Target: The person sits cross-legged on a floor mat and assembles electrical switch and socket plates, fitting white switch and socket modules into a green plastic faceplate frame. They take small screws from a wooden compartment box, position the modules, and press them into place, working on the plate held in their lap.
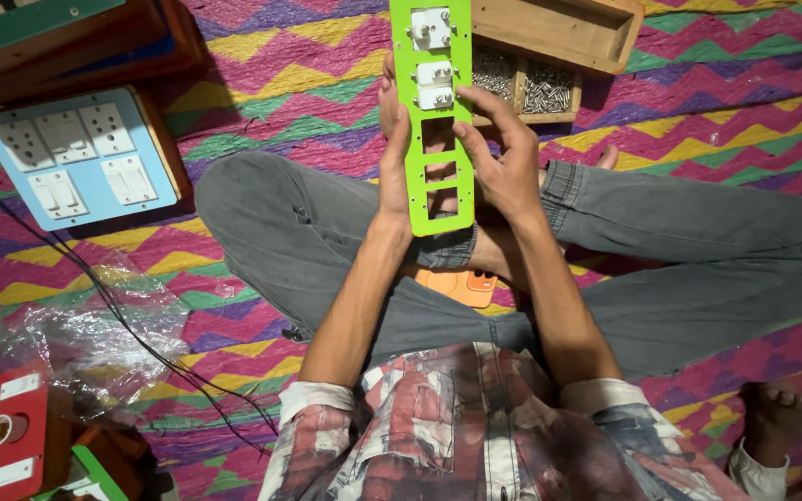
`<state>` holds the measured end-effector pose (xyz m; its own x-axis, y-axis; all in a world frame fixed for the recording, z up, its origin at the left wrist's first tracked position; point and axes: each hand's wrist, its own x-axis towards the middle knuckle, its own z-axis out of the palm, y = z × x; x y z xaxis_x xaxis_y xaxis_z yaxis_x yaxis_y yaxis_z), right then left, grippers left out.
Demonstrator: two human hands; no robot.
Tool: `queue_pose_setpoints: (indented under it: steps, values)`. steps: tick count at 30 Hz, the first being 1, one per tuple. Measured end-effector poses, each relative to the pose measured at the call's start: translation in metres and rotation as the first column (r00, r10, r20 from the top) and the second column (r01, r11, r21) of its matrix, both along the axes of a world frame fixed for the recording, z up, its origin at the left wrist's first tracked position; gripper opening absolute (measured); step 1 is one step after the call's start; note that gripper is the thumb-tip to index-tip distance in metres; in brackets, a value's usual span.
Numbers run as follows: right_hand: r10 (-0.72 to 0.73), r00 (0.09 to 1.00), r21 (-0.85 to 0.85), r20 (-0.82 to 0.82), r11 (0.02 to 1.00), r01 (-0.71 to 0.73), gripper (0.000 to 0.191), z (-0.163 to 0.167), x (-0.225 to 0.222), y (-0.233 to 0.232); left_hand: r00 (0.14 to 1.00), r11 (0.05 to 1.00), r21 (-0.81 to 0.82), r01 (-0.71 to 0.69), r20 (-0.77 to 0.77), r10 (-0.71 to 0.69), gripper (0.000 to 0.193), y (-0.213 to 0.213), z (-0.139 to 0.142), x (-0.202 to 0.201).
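Hands: left hand (394,172) and right hand (503,162) both pinch the green plate (438,111) by its long edges
Plate: upright over crossed legs, white sockets (433,28) up top
Room: screw box (523,88) just behind, blue switchboard (81,153) well off left

Green panel (442,121) w/ white switches (432,28); zigzag multicolour mat (717,102).

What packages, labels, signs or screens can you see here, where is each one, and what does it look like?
Clear plastic bag: crumpled on the mat at the left, transparent and shiny, with a black cable across it.
Wooden box: top, beyond the green plate held in both hands, brown, rectangular and open.
Compartment tray: just below that box, holding small silvery screws.
No labels, signs or screens can be made out.
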<state>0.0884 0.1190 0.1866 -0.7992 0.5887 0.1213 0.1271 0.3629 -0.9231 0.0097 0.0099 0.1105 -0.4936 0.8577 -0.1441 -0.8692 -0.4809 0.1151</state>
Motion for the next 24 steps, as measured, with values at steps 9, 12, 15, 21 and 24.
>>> queue_pose_setpoints:
  steps: [9, 12, 15, 21, 24]
  values:
    - [-0.020, 0.999, -0.029, 0.029, 0.999, 0.021, 0.029, -0.012, 0.005, 0.000, 1.000, 0.999, -0.039, -0.002, 0.004, 0.002, 0.055, -0.001, -0.006, 0.001]
    - [-0.024, 0.998, -0.107, 0.065, 0.994, 0.031, 0.023, -0.017, 0.006, 0.002, 0.998, 0.999, 0.027, -0.030, -0.047, 0.031, 0.052, 0.000, -0.004, 0.002]
    - [0.028, 0.997, -0.128, -0.074, 0.991, -0.037, 0.031, -0.020, 0.007, 0.005, 0.988, 1.000, 0.018, -0.024, -0.153, 0.027, 0.065, 0.003, 0.002, 0.005]
    - [0.041, 0.966, -0.532, -0.256, 0.829, -0.176, 0.053, -0.017, 0.023, 0.009, 0.890, 0.985, -0.094, -0.144, -0.447, 0.088, 0.091, -0.003, 0.021, -0.003]
    - [0.014, 0.991, -0.417, -0.132, 0.906, -0.069, 0.048, -0.015, 0.029, 0.016, 0.896, 0.971, -0.111, -0.212, -0.418, 0.148, 0.094, -0.002, 0.028, -0.003]
